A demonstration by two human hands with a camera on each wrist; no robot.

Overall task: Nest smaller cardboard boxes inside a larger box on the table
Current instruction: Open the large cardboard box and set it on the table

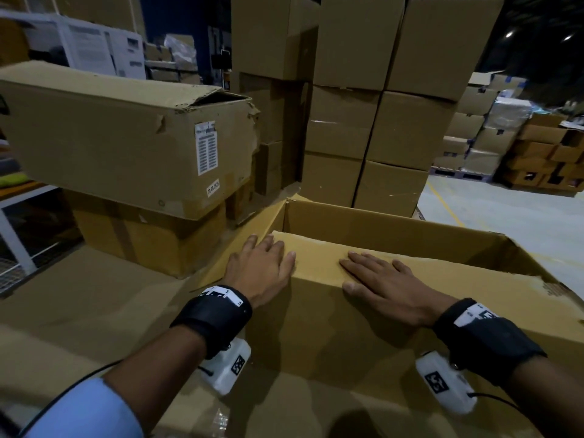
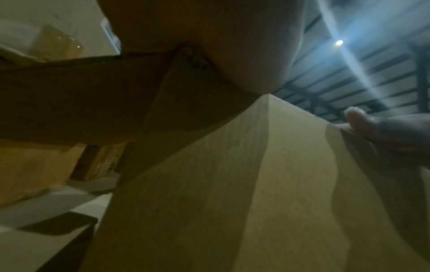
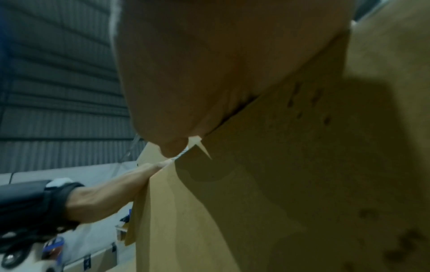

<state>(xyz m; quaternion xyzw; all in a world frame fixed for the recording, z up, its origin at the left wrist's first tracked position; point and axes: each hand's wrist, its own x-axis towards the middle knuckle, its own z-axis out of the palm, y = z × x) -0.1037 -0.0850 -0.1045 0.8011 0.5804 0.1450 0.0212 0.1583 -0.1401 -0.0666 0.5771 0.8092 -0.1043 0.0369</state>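
A smaller brown cardboard box (image 1: 331, 327) sits partly inside a larger open box (image 1: 379, 222), its top above the larger box's rim. My left hand (image 1: 265, 263) lies over the smaller box's top left corner, fingers spread across the edge. My right hand (image 1: 388, 286) presses flat on the top, fingers straight. In the left wrist view, the palm (image 2: 209, 36) rests on the box corner (image 2: 232, 184), and a right-hand finger (image 2: 372, 125) shows at the edge. The right wrist view has the palm (image 3: 221, 64) on the cardboard (image 3: 279, 184) and my left forearm (image 3: 104, 193) beyond.
A long battered box with a white label (image 1: 126, 137) lies on another box (image 1: 151, 235) close at the left. A tall stack of boxes (image 1: 379, 105) stands right behind. Grey warehouse floor (image 1: 505, 216) and pallets of boxes (image 1: 537, 147) are at the right.
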